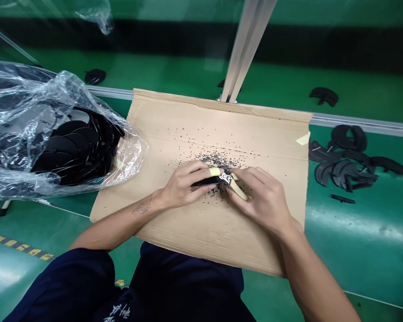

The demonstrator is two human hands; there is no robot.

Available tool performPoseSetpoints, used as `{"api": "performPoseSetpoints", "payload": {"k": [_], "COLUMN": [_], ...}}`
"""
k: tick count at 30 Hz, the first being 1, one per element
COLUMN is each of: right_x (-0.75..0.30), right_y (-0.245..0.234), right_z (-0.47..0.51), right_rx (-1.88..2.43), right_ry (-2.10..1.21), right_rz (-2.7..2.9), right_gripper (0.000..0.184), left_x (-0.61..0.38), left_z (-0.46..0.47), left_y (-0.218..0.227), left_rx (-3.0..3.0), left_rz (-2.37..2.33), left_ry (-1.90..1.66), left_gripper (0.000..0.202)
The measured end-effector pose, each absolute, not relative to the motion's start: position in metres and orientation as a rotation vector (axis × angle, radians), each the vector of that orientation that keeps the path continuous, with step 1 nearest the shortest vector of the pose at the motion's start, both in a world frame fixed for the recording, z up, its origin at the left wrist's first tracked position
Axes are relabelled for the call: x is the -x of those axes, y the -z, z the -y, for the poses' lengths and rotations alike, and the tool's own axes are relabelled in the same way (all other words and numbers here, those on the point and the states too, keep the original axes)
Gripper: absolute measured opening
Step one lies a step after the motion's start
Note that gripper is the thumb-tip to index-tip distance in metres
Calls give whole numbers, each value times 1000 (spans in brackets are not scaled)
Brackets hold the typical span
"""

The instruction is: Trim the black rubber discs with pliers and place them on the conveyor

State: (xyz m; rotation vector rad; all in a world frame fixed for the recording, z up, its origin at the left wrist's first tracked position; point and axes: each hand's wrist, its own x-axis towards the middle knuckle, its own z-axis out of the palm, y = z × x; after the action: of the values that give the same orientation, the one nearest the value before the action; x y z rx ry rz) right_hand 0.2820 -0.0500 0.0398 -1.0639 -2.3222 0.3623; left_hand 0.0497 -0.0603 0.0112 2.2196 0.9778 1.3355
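My left hand (184, 184) pinches a small black plastic piece (204, 181) on the cardboard sheet (161, 197). My right hand (260, 201) is shut on a pair of side cutters (225, 178) with cream-taped handles, and their steel jaws sit against the end of that piece. Under both hands lies a heap of black plastic trimmings (215, 161), with more scattered across the cardboard. The hands hide part of the heap and most of the piece.
At the left, a clear plastic bag (16, 134) holds a stack of black curved parts (77, 147). More black parts (342, 156) lie on the green bench at the right. A metal rail (362, 123) crosses the bench behind the cardboard, and an upright aluminium bar (245, 49) stands at the back.
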Motion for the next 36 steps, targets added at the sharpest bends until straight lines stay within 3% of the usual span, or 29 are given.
{"api": "performPoseSetpoints", "payload": {"k": [7,13,20,23,31,36], "right_x": [-282,-278,-273,-277,-280,-283], "right_y": [-44,-44,-32,-34,-39,-49], "right_z": [51,56,61,60,56,54], "right_rx": [1173,954,866,812,666,670], "right_ry": [-532,-830,-226,-128,-381,-606], "right_rz": [2198,2186,2440,2502,2329,2213], "right_gripper": [20,21,22,22,28,41], "left_x": [-48,-53,-49,-47,-44,-43], "left_z": [61,64,62,60,60,58], "left_y": [-15,-11,-14,-14,-15,-12], "left_rx": [-2037,-1596,-2009,-2136,-2147,-2155], "left_rz": [-1174,-1087,-1104,-1095,-1041,-1023], "left_ry": [-1410,-1431,-1322,-1270,-1259,-1352], "left_gripper": [24,23,28,24,18,17]}}
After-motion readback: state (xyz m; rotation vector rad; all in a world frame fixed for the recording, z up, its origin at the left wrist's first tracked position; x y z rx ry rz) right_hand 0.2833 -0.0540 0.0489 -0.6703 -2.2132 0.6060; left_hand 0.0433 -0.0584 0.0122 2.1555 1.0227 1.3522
